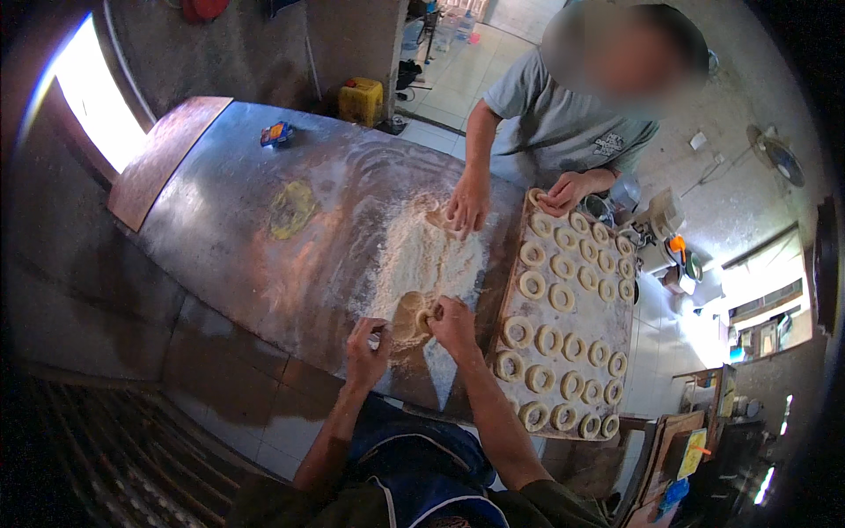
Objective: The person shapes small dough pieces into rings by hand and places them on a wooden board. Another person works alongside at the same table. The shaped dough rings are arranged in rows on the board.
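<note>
Dough piece (407, 313): where does it lie from the wearer's fingers?

Between the two hands, in flour (385, 264) at the table's near side. The right hand (454, 329) is nearer, its fingertips apparently pinching the right edge. The left hand (364, 348) stands just left, fingers curled; something pale shows there, but whether it is gripped cannot be told.

And its long axis?

Roughly near to far, so far as the overlapping fingers permit judgement.

What of the surface?

Worn, dark table (207, 198), floured toward the right; farther left come a yellowish smear (293, 209) and, near the far edge, a small blue packet (275, 134). On the right, a board (585, 319) bears rows of dough rings (532, 284).

And the room?

At the far side stands a co-worker (563, 123), one hand (468, 202) at the flour, the other hand (569, 192) at the board's far left corner. Beyond: a yellow canister (361, 101) beside a doorway; at left, a bright window (97, 101).
</note>
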A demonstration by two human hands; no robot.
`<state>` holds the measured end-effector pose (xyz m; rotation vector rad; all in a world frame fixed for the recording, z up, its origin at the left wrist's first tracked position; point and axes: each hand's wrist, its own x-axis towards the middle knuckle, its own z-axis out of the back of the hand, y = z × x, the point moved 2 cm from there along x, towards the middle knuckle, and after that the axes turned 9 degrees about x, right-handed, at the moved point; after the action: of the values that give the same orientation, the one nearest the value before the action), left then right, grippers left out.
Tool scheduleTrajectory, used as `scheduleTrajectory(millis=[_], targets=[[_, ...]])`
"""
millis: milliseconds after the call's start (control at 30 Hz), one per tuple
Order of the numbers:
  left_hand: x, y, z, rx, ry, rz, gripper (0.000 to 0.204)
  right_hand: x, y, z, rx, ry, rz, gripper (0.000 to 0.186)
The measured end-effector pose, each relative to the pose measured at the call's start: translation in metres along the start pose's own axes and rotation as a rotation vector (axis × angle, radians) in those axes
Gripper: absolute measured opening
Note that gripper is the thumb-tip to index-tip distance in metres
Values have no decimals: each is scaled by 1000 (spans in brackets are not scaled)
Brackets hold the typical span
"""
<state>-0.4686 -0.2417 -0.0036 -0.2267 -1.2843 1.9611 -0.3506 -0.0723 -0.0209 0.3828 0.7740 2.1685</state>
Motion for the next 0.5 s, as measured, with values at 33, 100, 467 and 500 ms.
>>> scheduleTrajectory(millis=[33,100,467,500], targets=[[0,0,-1,-27,16,25,11,0,3,3,97,33,25,21],[2,-2,-14,-34,15,12,17,-6,-1,13,282,86,65,23],[18,-43,-45,-543,403,281,22,-46,19,41,955,-95,-175,52],[18,-43,-50,-499,418,234,23,-48,20,45,891,-103,-149,52]])
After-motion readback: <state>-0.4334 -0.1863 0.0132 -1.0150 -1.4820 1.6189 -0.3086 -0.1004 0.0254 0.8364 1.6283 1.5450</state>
